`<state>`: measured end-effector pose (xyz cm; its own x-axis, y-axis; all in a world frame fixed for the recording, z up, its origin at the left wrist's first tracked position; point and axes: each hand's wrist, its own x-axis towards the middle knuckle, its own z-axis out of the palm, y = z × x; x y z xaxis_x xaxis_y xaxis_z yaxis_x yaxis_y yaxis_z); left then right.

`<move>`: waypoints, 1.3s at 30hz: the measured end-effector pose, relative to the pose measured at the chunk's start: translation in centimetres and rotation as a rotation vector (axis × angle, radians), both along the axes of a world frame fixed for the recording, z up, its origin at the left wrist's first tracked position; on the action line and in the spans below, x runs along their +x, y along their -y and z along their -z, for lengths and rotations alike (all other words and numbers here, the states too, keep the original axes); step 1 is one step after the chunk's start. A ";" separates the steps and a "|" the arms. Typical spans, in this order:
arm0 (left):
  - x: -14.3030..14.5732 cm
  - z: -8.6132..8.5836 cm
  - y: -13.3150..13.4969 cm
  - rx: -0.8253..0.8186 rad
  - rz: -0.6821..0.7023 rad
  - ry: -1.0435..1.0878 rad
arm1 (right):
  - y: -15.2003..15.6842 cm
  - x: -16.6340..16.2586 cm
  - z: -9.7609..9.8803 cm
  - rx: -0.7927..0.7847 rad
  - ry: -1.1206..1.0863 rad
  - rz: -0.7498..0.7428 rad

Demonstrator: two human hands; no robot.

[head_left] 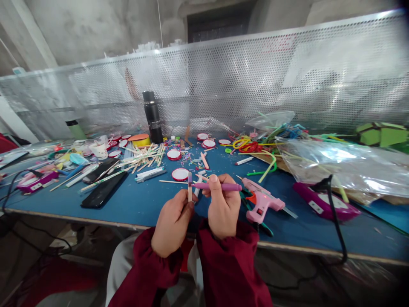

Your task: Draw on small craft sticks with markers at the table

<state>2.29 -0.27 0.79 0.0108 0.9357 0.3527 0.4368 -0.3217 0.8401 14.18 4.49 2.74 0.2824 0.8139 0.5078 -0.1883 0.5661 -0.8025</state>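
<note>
Between the fingers of my left hand a wooden craft stick stands upright, its top end coloured purple. My right hand grips a purple marker held sideways, its tip pointing left at the coloured part of the stick; whether they touch I cannot tell. Just behind the stick lies a round white disc with a red rim. To the right of my right hand rests a pink hot glue gun, with a dark-handled tool partly hidden beneath it.
A black phone, capped markers and a pile of craft sticks lie to the left. A black bottle stands at the back. Purple power strips, one at right, trail cables. Plastic bags cover the right side, before a perforated metal screen.
</note>
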 end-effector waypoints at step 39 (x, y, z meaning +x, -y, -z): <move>0.0 -0.6 0.3 0.011 0.007 -0.069 | 0.0 -0.1 0.0 -0.039 -0.034 0.009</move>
